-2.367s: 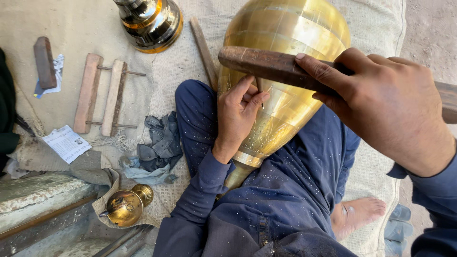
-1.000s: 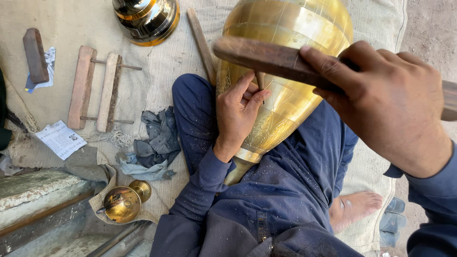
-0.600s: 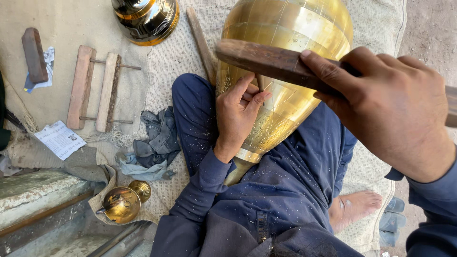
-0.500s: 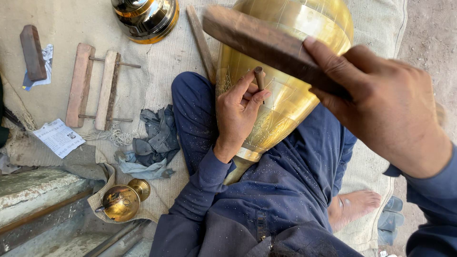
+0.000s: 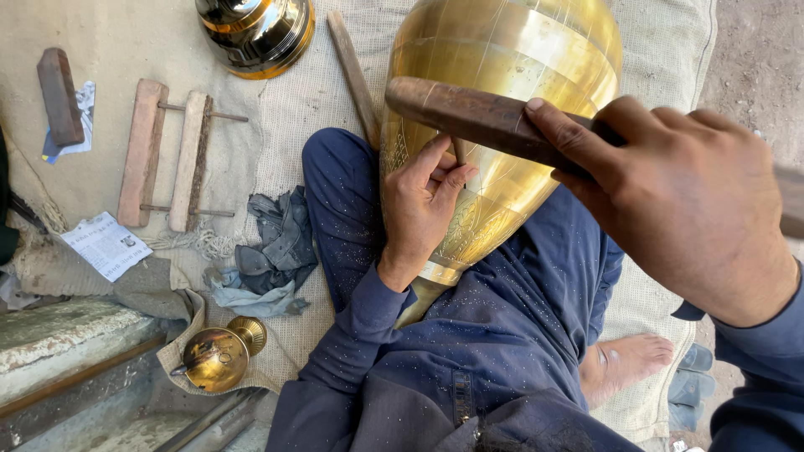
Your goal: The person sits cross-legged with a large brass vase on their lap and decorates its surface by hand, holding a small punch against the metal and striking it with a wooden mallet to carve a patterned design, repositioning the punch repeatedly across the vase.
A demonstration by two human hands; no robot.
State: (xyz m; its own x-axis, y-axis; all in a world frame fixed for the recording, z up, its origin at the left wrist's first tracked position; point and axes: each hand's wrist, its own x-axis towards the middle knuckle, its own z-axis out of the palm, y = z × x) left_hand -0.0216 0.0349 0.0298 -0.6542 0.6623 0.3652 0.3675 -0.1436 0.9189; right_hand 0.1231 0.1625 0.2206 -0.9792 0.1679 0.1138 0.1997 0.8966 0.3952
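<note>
Brass vessel (image 5: 502,109): it lies on its side across the person's lap, the narrow neck pointing toward the body, the wide round belly away; I judge it heavy, stiff and smooth, so it may roll or slip; it looks steadier if held near the neck, where the lap supports it.
Left hand (image 5: 423,209): fingers closed around a thin chisel (image 5: 458,151); its tip touches the brass wall; the palm rests on the vessel.
Right hand (image 5: 678,201): closed firmly on a wooden mallet (image 5: 477,117); the mallet head is just above the chisel top, whether touching I cannot tell.
Surface: fine engraved pattern near the neck; I think thin brass dents easily, so blows should be light.
Containers: a dark shiny pot (image 5: 255,29) stands on the cloth (image 5: 318,92), its inside is not visible; a small brass cup (image 5: 218,356) lies tilted near the step, its contents also hidden.
Nearby: a wooden frame (image 5: 163,155); a grey rag (image 5: 268,259); a folded paper (image 5: 105,244).
</note>
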